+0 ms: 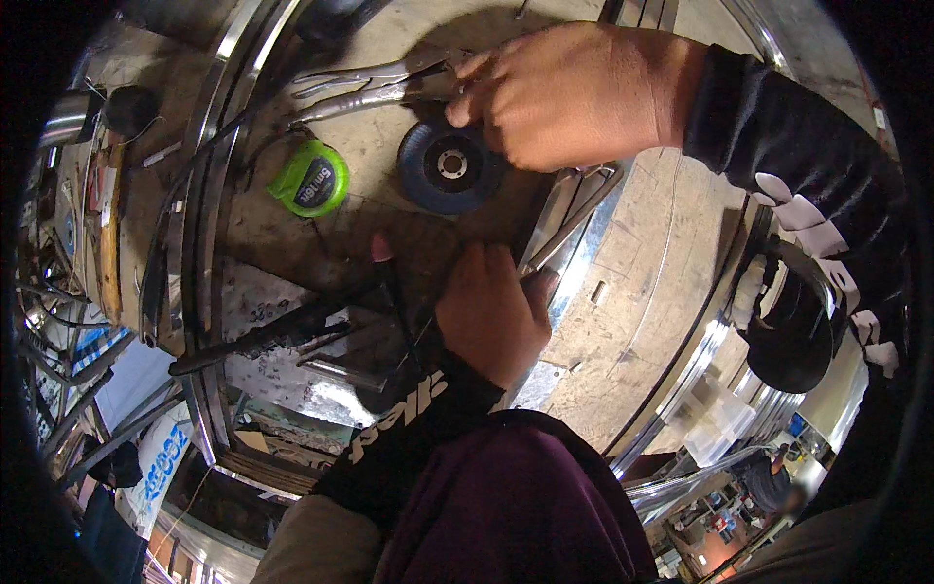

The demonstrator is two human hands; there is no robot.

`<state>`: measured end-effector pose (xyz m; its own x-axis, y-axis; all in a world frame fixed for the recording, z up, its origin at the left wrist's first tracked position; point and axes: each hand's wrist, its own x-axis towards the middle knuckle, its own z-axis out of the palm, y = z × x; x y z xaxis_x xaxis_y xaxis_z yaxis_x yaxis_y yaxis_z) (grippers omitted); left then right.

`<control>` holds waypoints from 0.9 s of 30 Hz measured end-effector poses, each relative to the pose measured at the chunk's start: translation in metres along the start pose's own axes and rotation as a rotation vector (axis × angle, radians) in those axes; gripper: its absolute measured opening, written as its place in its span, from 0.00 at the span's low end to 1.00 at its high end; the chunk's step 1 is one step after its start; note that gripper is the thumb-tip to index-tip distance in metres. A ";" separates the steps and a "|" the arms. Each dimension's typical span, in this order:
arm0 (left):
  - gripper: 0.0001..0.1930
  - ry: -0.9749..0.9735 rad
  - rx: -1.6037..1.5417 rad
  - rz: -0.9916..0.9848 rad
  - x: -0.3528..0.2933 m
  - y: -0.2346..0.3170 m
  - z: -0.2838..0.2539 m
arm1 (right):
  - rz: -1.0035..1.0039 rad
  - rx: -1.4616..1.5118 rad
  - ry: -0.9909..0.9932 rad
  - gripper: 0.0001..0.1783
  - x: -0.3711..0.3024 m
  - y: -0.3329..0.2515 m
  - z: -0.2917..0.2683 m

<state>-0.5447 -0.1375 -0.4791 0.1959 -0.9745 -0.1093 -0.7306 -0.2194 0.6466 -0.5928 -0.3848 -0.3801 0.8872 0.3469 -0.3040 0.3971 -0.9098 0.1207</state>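
Note:
My right hand (574,97) reaches in from the upper right. Its fingers close on one end of silvery locking pliers (370,93), whose handles point left; the gripped end is partly hidden. Just below those fingers lies a dark round flap disc (451,165) with a metal-ringed hole, partly covered by the hand. A lime-green tape measure (311,179) sits to the disc's left. Nearer to me, my left hand (494,313) is curled, with its thumb against the near end of a slim metal bar (576,222) that slants away to the upper right.
Long shiny metal profiles (199,224) run along the left side, with a dark cable across them. A marked metal plate (263,341) lies at lower left under a dark rod. On the right are a black rounded object (793,336) and a clear plastic container (708,419).

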 end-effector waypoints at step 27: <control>0.24 0.042 -0.068 -0.044 -0.001 -0.003 0.002 | 0.205 0.200 -0.298 0.07 -0.028 0.015 -0.042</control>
<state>-0.5439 -0.1361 -0.4825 0.2554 -0.9608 -0.1080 -0.6748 -0.2572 0.6917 -0.6015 -0.3985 -0.3298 0.8249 0.0996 -0.5564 0.1400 -0.9897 0.0304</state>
